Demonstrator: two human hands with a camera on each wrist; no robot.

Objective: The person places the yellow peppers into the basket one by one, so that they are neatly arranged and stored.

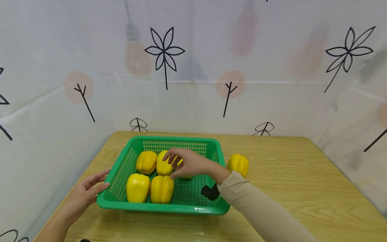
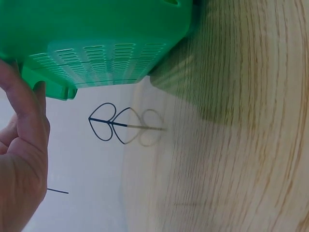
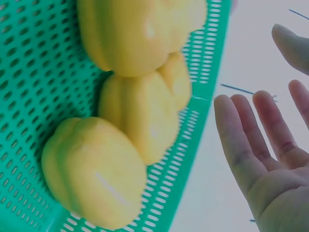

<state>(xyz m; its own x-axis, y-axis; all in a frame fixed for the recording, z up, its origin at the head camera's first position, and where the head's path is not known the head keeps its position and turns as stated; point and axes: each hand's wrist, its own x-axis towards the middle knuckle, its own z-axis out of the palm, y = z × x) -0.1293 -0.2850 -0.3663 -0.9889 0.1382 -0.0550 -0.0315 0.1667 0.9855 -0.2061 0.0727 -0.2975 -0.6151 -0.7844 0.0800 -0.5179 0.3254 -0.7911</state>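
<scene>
A green plastic basket (image 1: 164,208) with slotted walls holds several yellow bell peppers (image 1: 138,188). My right hand (image 1: 191,163) hovers over them with fingers spread and nothing between them, hiding part of a pepper at the back. In the right wrist view this hand (image 3: 275,179) appears beside the basket wall (image 3: 193,125), palm showing and fingers extended. My left hand (image 1: 81,195) is at the basket's left rim, thumb tip against it and fingers fairly straight. The left wrist view shows those fingers (image 2: 29,106) right at the rim.
One more yellow bell pepper (image 1: 238,164) lies on the wooden table (image 1: 287,181), just right of the basket. A white curtain (image 1: 193,107) with printed plants hangs behind the table and along its sides. A black device (image 1: 210,192) sits at the right wrist.
</scene>
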